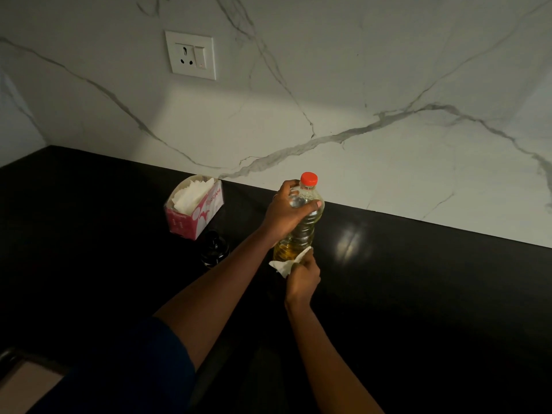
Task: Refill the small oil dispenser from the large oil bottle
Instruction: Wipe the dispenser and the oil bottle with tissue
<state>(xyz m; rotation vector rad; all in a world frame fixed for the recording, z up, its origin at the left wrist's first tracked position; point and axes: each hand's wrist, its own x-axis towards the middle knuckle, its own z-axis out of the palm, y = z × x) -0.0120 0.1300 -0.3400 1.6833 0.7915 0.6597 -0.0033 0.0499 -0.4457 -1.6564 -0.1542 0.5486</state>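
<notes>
On the big bottle (301, 225): cap (309, 178) on, left hand (285, 213) gripping.
Right hand (303, 277): holds tissue (282, 265) at bottle's bottom.
Dispenser (214, 249): left of bottle.
Job: maybe only wiping left.

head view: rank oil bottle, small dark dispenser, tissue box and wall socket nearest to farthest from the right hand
1. oil bottle, directly beyond the right hand, which holds a white tissue at its base.
2. small dark dispenser, off to the left.
3. tissue box, farther left and back.
4. wall socket, high up behind.
</notes>
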